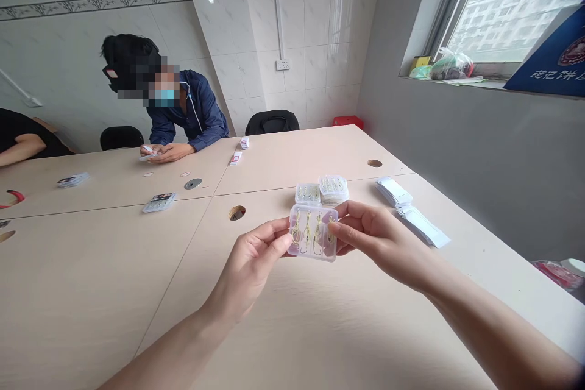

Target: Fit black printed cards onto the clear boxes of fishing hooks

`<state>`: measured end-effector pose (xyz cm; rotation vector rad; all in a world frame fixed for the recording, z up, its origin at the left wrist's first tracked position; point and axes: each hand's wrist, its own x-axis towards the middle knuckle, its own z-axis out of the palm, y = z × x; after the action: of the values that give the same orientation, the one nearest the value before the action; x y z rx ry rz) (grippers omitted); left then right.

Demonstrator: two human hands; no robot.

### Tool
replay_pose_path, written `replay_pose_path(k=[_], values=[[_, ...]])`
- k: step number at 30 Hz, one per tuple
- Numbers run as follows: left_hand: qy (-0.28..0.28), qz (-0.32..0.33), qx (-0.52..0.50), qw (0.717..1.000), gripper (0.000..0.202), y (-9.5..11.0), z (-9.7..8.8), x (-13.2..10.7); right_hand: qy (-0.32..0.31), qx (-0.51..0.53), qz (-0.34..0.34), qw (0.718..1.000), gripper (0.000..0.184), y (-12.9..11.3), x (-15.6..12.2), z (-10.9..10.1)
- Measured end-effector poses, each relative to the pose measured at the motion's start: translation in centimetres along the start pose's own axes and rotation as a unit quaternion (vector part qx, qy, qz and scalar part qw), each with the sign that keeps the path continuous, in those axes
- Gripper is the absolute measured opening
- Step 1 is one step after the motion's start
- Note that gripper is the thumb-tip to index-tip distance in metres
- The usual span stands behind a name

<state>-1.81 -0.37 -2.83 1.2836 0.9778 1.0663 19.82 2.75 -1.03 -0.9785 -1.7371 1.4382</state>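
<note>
Between my two hands is a small clear plastic box of fishing hooks (pixel 312 234), held up above the table and tilted toward me. Several gold-coloured hooks lie side by side in it. My left hand (pixel 256 259) pinches the box's left edge, thumb in front and fingers behind. On the right edge, my right hand (pixel 368 231) grips it the same way. Just beyond are two stacks of similar boxes, a lower left stack (pixel 308 194) and a taller right stack (pixel 333 189). Past my right hand lie two piles of white slips, a far pile (pixel 393 191) and a near pile (pixel 423 225).
A person in a dark blue jacket (pixel 201 106) sits across the table (pixel 219 317), handling something small and white. Another person's arm (pixel 22 147) rests at the far left. More boxes (pixel 159 202) lie left of a cable hole (pixel 236 213). Small packs (pixel 236 158) sit farther back.
</note>
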Motion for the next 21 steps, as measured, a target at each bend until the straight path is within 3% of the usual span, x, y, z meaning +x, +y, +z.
replay_pose_path(k=[7, 13, 17, 21], values=[[-0.047, 0.020, -0.024, 0.998, 0.042, 0.0, 0.0, -0.1, 0.027, -0.026, 0.006, 0.999, 0.025, 0.1, 0.0, -0.3], [0.077, 0.036, 0.048, 0.995, 0.020, -0.7, -1.6, 0.6, 0.029, -0.003, 0.017, 0.999, 0.026, -0.1, -0.1, -0.3], [0.073, 0.035, 0.070, 0.994, 0.027, -0.8, -2.4, 0.7, 0.022, 0.007, 0.013, 1.000, 0.024, -0.2, -0.1, -0.3], [0.060, 0.026, 0.083, 0.994, 0.034, -0.1, -1.5, 0.3, 0.019, 0.013, 0.006, 1.000, 0.023, -0.2, -0.2, 0.0]])
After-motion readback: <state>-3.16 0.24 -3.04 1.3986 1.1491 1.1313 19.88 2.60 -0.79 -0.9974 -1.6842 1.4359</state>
